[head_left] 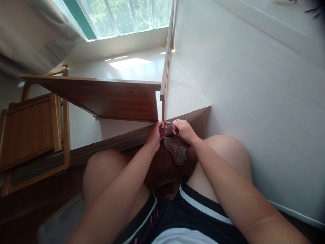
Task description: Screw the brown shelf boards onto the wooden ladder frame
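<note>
At the centre, the left hand (155, 135)'s fingers grasp the lower end of the bar (166, 69), apparently to steady it. The right hand (185, 130)'s fingers pinch a thin rod (169, 122), levelled at that end, presumably for control. The panel (114, 98) leans left of centre.

Curtain (33, 34) beside barred window (123, 17); folded wooden chair (30, 130), left; pale wall (266, 101), right

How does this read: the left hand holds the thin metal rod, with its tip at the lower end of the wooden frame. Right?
Not quite: the head view shows the right hand, not the left hand, holding the thin metal rod, with its tip at the lower end of the wooden frame.
</note>
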Motion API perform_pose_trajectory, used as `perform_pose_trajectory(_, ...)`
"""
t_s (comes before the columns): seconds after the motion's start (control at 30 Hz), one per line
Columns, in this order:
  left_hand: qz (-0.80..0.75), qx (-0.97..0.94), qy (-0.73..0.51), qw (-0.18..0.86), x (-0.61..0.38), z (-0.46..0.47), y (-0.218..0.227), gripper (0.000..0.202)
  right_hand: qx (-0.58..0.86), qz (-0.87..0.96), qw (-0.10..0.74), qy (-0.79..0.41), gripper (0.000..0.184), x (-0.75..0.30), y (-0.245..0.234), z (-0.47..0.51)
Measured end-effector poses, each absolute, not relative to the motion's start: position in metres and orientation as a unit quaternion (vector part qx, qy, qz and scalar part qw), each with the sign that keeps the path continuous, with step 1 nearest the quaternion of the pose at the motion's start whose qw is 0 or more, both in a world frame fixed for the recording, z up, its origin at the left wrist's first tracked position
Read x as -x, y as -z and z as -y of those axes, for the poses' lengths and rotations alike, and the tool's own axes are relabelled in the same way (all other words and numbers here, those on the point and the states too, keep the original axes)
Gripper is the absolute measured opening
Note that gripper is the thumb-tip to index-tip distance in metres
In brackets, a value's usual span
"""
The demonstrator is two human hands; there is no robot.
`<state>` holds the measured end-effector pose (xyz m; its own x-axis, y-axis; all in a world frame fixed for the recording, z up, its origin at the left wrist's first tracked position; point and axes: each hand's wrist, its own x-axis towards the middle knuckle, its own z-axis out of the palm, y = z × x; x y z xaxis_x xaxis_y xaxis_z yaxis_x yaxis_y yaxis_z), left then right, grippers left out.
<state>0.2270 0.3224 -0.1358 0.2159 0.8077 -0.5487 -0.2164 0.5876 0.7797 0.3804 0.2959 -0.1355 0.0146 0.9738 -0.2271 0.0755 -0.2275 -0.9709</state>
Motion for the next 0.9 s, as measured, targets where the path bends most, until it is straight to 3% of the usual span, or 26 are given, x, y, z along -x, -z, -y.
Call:
perform_pose_trajectory(0.47,-0.517,-0.289,-0.351,0.725,-0.226,-0.323,0.136,0.036,0.569,0.482,0.434,-0.506,0.037,-0.379,0.140,-0.292)
perform_pose_trajectory(0.9,-0.512,-0.289,-0.351,0.729,-0.226,-0.323,0.136,0.036,0.620,0.577,0.407,-0.341,0.031,-0.379,0.140,-0.282)
